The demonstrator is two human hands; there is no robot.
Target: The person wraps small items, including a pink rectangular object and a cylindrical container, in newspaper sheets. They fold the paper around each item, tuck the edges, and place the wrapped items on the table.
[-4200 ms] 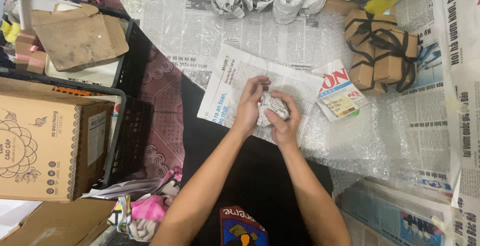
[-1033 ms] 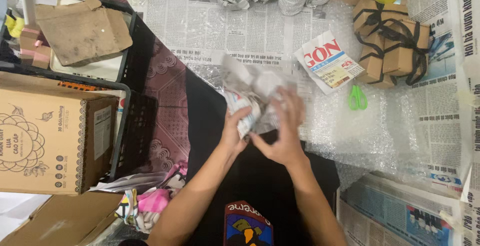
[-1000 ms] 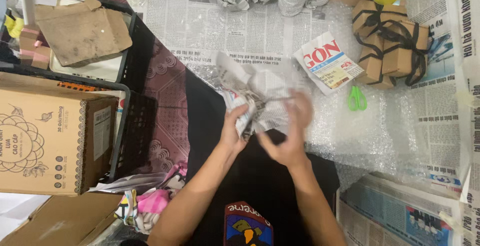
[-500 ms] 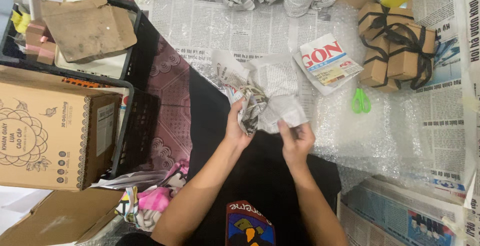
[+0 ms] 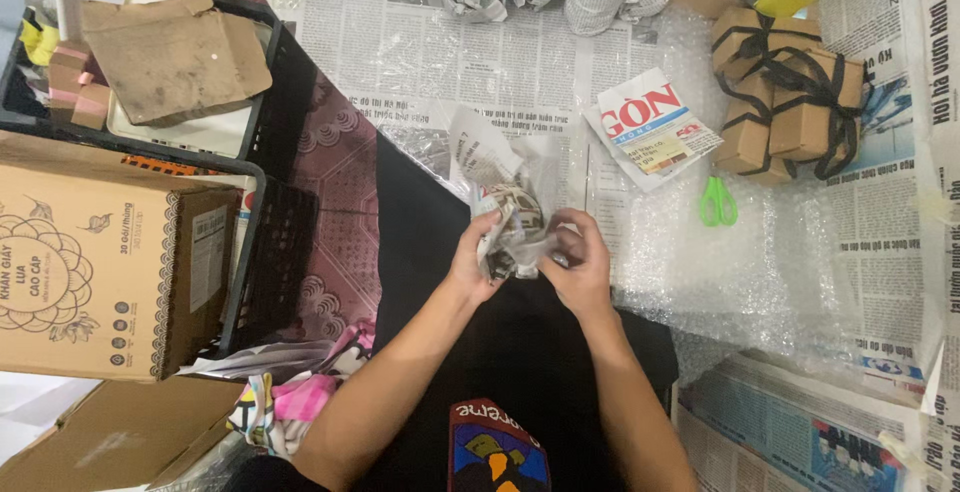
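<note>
Newspaper bundle [image 5: 512,227] pinched btwn both hands [image 5: 530,264] — wrists bent inward.

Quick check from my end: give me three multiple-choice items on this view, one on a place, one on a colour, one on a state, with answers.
1. Where do the scissors lie?
A. on the bubble wrap, right of the hands
B. in the black crate
C. on the printed carton

2. What colour are the scissors' handles?
A. red
B. green
C. black

3. What state is the bundle in?
A. lying alone on the newspaper
B. tied with black strap
C. held by both hands

Answers: 1 A, the scissors rest on the wrap below the tied boxes. 2 B, the handles show bright green. 3 C, the left hand and right hand both grip the newspaper-wrapped bundle.
</note>
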